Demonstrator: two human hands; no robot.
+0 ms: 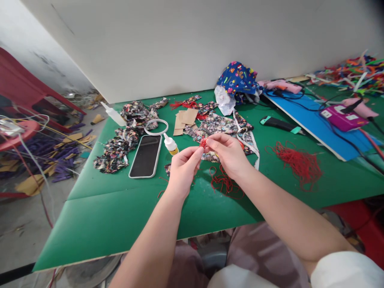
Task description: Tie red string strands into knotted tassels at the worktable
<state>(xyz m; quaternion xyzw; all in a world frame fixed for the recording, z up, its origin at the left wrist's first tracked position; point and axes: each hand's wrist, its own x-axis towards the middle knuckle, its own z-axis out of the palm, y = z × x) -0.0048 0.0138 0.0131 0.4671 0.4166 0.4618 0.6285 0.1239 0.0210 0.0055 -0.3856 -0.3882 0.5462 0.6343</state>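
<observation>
Over the green table, my left hand (186, 162) and my right hand (226, 152) meet and pinch a small bundle of red cord (204, 142) between thumbs and fingertips. Loose red cord (225, 183) lies on the table just below the right hand. Behind the hands is floral fabric (220, 124) with white edging. A small glue bottle (171, 144) with a white cap stands left of the bundle. Brown card pieces (185, 119) lie beyond it. The fingers hide part of the red bundle.
A phone (146, 157), a white ring (156, 127), bunched floral fabric (115, 150) and a clear bottle (114, 115) are on the left. To the right lie a box cutter (281, 125), more red cord (300, 166), a blue board (312, 128) and pink glue guns (285, 86) with cables.
</observation>
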